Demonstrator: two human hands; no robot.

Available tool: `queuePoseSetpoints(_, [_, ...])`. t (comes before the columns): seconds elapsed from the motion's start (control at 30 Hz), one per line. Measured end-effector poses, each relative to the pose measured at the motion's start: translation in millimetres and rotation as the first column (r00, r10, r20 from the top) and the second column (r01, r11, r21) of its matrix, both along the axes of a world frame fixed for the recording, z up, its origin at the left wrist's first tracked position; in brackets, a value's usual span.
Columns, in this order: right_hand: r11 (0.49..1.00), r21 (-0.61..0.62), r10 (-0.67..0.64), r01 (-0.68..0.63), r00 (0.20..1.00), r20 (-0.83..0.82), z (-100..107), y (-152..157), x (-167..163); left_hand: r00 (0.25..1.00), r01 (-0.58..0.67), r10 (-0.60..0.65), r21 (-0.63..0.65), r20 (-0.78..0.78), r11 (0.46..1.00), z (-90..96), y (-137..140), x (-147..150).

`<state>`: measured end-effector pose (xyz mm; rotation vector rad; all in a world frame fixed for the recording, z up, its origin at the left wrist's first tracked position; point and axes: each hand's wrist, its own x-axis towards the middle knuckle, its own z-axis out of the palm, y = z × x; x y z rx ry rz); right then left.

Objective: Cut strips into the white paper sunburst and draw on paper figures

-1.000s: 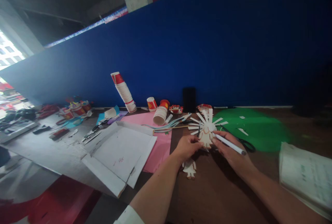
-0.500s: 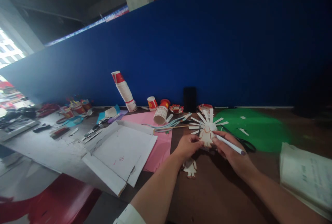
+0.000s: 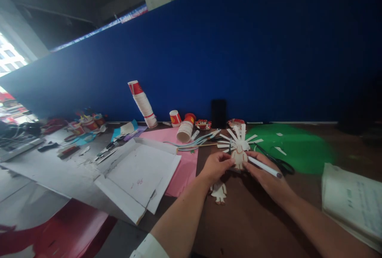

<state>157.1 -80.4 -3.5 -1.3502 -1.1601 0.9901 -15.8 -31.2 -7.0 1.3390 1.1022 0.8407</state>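
My left hand (image 3: 217, 168) is closed, its thumb and fingers pinching the left edge of a small cream figure cutout (image 3: 239, 157) with brown outlines. My right hand (image 3: 266, 174) steadies the cutout's right edge with its fingertips. A white marker pen (image 3: 265, 167) lies across that same hand, its dark end pointing to the lower right. Directly behind the cutout, white strips (image 3: 242, 132) fan out like rays; how they join the cutout is hidden. A second figure cutout (image 3: 219, 192) lies on the table below my left hand.
Scissors (image 3: 287, 167) lie right of my hands by a green sheet (image 3: 307, 150). A white box lid (image 3: 135, 174) rests partly on pink paper (image 3: 186, 174). Paper cups (image 3: 145, 108) are stacked before the blue partition (image 3: 238, 51). A booklet (image 3: 352, 202) is at the right.
The cutout has shifted slightly between my fingertips, and my right fingers have moved a little lower along its edge. The marker pen stays in my right hand; the table items look unchanged.
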Motion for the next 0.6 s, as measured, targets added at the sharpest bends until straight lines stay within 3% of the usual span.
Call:
queuePoseSetpoints(0.27, [1.000,0.007,0.016,-0.016,0.999,0.034,2.0,-0.8,-0.4,0.991,-0.082,0.078,0.027,0.112,0.996,-0.2,1.2,1.8])
queuePoseSetpoints(0.6, [1.000,0.001,0.022,-0.022,0.999,0.033,0.7,-0.4,0.8,0.989,-0.104,0.097,0.062,0.108,0.993,-3.5,2.6,2.3])
